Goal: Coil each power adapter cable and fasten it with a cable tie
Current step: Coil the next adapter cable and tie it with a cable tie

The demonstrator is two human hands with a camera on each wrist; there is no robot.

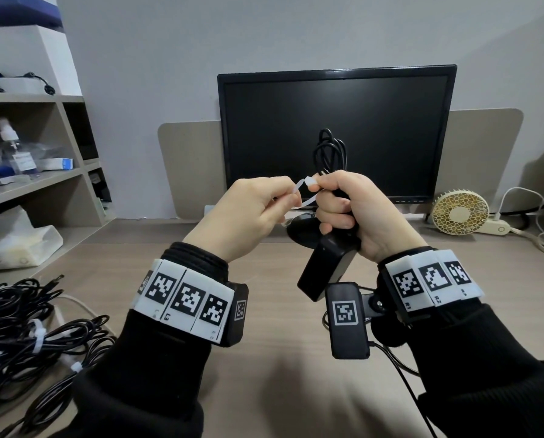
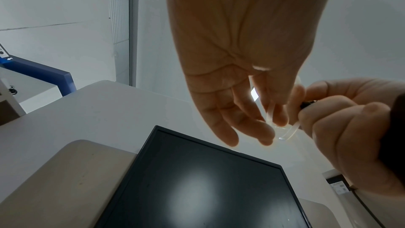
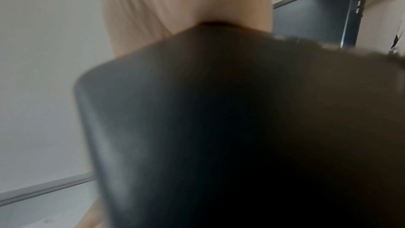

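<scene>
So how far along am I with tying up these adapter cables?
Done: tied bundles lie at the desk's left. In hand: your right hand grips a coiled cable and adapter while your left hand pinches the white tie, still loose. Whether others remain untied isn't clear.

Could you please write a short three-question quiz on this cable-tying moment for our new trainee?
1. True or false: the right hand grips the coiled cable together with the black adapter.
2. What does the left hand pinch? A) the white cable tie B) a plug C) the fan
3. Fill in: the tied cable bundles lie on the desk to the person's ____.

Key:
1. True; the loops stick up above the fist and the adapter hangs below it.
2. A; its strap curves over to the right hand's fingers.
3. Left, at the near edge of the head view.
</scene>
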